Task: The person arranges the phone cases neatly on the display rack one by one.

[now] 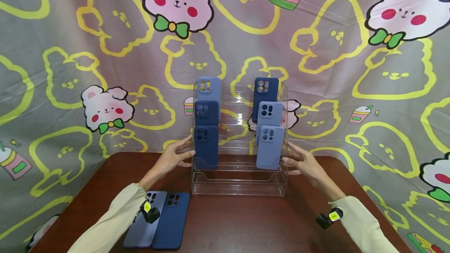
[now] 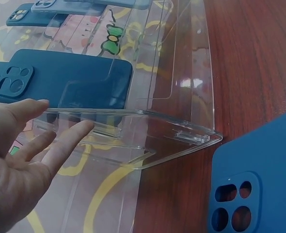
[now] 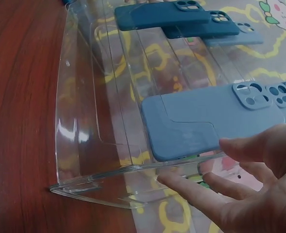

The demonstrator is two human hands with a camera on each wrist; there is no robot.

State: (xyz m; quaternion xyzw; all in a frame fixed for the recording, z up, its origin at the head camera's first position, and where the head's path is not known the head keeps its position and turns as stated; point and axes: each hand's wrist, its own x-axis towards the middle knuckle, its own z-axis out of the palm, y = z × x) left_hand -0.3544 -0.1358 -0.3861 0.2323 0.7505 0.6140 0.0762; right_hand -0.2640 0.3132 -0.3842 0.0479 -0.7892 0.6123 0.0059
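A clear acrylic tiered stand [image 1: 239,188] holds phone cases in two columns. The left column has a light blue case [image 1: 215,96] at the top and two dark blue ones below, the lowest being a dark blue case [image 1: 206,153]. On the right, a dark blue case [image 1: 259,98] stands above two light blue ones, with a light blue case [image 1: 270,153] lowest. My left hand [image 1: 174,157] is at the stand's left side, fingers extended and apart. At the opposite side is my right hand [image 1: 307,165], its fingers loosely spread along the clear side panel [image 3: 128,174].
Flat on the brown table [image 1: 242,225], a light blue-grey case [image 1: 140,229] and a dark blue case [image 1: 172,225] lie side by side at front left, beside my left forearm. A cartoon-print cloth [image 1: 246,42] hangs behind the stand.
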